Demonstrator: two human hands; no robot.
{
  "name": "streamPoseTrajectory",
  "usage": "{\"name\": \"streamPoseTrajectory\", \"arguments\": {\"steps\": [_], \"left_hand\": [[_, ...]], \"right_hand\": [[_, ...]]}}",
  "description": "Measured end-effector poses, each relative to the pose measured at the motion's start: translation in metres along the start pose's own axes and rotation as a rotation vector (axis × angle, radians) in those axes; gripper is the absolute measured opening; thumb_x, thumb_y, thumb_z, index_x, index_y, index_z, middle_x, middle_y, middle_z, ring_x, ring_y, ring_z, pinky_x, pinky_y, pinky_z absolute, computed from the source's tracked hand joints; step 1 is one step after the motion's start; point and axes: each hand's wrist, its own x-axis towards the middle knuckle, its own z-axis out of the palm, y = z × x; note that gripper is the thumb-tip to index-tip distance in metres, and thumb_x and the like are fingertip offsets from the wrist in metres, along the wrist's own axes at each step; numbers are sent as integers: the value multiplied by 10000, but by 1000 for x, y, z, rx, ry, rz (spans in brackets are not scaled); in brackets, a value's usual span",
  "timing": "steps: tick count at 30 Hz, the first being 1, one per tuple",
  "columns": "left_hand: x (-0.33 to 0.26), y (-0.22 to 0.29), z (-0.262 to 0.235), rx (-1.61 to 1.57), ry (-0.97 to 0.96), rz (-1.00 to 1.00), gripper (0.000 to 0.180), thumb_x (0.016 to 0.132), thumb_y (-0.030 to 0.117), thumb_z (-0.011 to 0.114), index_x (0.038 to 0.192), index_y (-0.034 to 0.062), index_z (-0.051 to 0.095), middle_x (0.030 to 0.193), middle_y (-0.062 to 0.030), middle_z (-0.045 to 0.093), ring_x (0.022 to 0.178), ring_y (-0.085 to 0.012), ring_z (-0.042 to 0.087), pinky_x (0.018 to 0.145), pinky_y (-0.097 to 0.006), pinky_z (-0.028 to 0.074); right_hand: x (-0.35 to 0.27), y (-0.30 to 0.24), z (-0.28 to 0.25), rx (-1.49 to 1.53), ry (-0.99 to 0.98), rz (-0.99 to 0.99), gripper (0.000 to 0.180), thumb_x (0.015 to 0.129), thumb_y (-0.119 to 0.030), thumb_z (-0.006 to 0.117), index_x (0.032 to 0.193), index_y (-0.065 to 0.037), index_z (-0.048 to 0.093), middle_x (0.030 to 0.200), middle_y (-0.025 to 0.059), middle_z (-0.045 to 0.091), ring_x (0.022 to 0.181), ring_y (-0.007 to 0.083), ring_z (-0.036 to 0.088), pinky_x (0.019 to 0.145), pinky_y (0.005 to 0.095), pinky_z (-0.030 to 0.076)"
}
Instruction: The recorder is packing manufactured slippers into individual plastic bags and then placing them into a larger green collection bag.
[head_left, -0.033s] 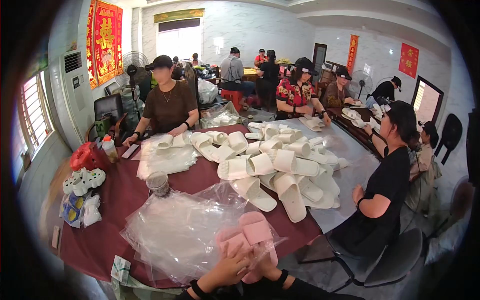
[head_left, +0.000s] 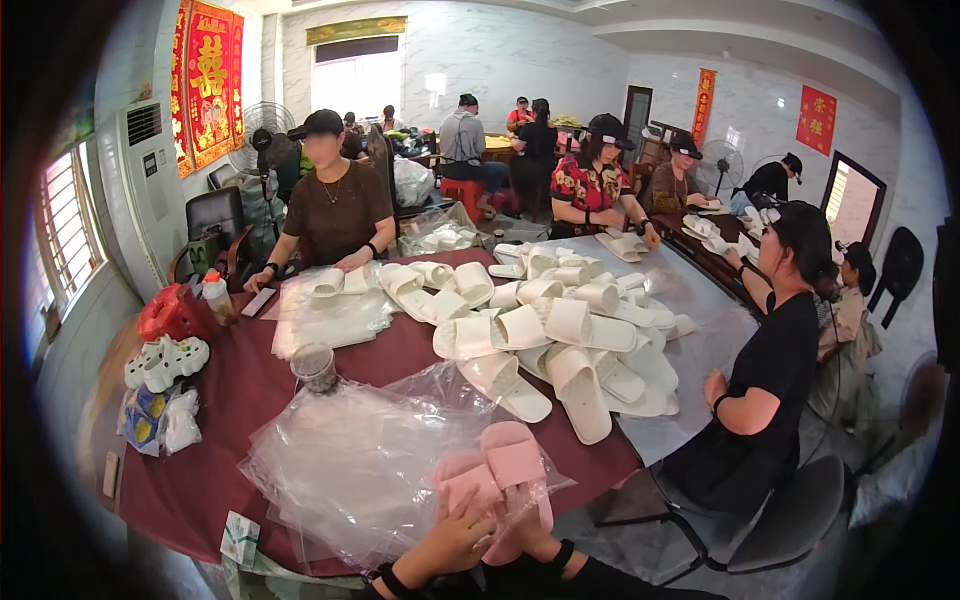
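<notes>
A pair of pink slippers is between my hands at the table's near edge, over the clear plastic bags. My left hand (head_left: 458, 530) lies across the left pink slipper (head_left: 466, 474), gripping it with its fingers spread over the sole. My right hand (head_left: 530, 527) grips the right pink slipper (head_left: 514, 456), its fingers at the sole below the strap. The two slippers touch side by side, straps pointing away from me. Beneath and to the left of them spreads a loose stack of clear plastic bags (head_left: 340, 470).
White slippers (head_left: 560, 330) are heaped at centre right on the dark red tablecloth (head_left: 190, 490). A plastic cup (head_left: 316, 368) stands behind the bags. White clogs (head_left: 168, 364) and a red bag (head_left: 176, 312) sit far left. Co-workers stand across the table and to the right, beside a chair (head_left: 780, 515).
</notes>
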Motion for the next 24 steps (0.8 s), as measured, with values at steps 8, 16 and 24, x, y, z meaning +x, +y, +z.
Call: {"name": "streamPoseTrajectory", "arguments": {"steps": [8,16,24], "left_hand": [[-28,-27,53,-84,604,-694,379,757,134,626,1089,15,487,1318,-282,393,1230,-460,376,1013,-578,260],[-39,-38,66,-87,594,-620,342,690,0,571,1018,-10,475,1111,-266,486,1024,-429,479,870,-464,396],[-37,-43,69,-299,908,-946,351,722,-46,548,1071,-18,522,906,-116,511,750,-213,496,674,-309,419]], "right_hand": [[21,-15,28,-49,-277,253,379,796,-235,550,1100,-10,528,1122,229,540,1038,390,518,728,479,467],[37,-11,34,257,-207,409,214,783,-135,569,929,21,557,725,221,583,735,394,577,664,453,452],[43,-18,42,370,-182,408,228,824,-153,536,950,36,552,783,254,589,758,411,571,682,466,435]]}}
